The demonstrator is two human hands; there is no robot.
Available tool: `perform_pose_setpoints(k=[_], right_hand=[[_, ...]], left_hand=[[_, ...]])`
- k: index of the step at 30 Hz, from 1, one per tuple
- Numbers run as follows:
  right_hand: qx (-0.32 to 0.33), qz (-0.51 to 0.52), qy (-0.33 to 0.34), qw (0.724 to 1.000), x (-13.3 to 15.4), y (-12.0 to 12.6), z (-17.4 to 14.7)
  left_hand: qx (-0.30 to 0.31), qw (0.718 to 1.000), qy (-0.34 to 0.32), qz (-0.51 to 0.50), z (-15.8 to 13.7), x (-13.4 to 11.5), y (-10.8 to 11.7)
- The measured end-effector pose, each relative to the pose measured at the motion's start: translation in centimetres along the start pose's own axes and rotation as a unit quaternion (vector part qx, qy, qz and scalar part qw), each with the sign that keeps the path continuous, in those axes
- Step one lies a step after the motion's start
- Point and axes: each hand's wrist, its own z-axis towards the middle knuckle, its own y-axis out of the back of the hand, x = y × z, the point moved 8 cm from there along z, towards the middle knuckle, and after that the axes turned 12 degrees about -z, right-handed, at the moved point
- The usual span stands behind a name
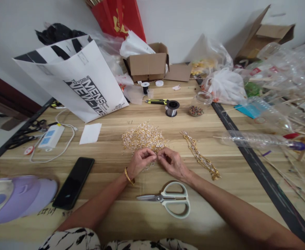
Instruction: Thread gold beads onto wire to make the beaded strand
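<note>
My left hand (142, 161) and my right hand (171, 160) meet fingertip to fingertip at the near edge of a pile of small gold and clear beads (144, 136). Both are pinched closed; what sits between the fingertips is too small to make out. Below my left fingers lies a short beaded strand (149, 166), and a thin thread trails down toward the scissors. White-handled scissors (175, 198) rest on the table just below my hands, blades pointing left. To the right of my right hand lies a bundle of finished-looking beaded strands (201, 156).
Behind the beads stand a wire spool (172, 108), a yellow-black utility knife (156, 101) and a jar of dark beads (197, 109). A white paper bag (76, 80), power strip (51, 136) and phone (74, 182) are on the left. Plastic bottles (269, 107) crowd the right.
</note>
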Motion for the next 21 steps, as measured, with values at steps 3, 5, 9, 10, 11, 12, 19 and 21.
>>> perform_pose_setpoints(k=[3, 5, 9, 10, 11, 12, 19, 21], right_hand=[[0.016, 0.025, -0.027, 0.999, -0.7, -0.4, 0.0], [0.020, 0.039, -0.039, 0.998, -1.1, -0.5, 0.1], [0.030, 0.058, -0.053, 0.996, -1.5, -0.7, 0.2], [0.031, 0.062, -0.055, 0.996, -1.5, -0.7, 0.2], [0.032, 0.064, -0.056, 0.996, -1.6, -0.7, 0.2], [0.032, 0.065, -0.056, 0.996, -1.6, -0.7, 0.2], [0.027, 0.057, -0.042, 0.997, -1.6, -0.6, 0.3], [0.030, 0.058, -0.044, 0.997, -1.7, -0.7, 0.3]], left_hand=[[0.002, 1.000, 0.000, -0.006, 0.0, -0.2, -0.1], [0.003, 1.000, 0.001, -0.006, -0.1, -0.3, -0.2], [0.002, 1.000, 0.005, -0.004, -0.1, -0.3, -0.2], [0.000, 1.000, 0.004, -0.002, -0.2, -0.3, -0.1], [-0.002, 1.000, 0.002, -0.001, -0.2, -0.4, -0.1], [-0.002, 1.000, 0.000, 0.000, -0.1, -0.4, -0.1], [0.007, 1.000, -0.006, 0.016, -0.1, -0.3, -0.2], [0.011, 1.000, -0.013, 0.024, -0.2, -0.4, -0.3]])
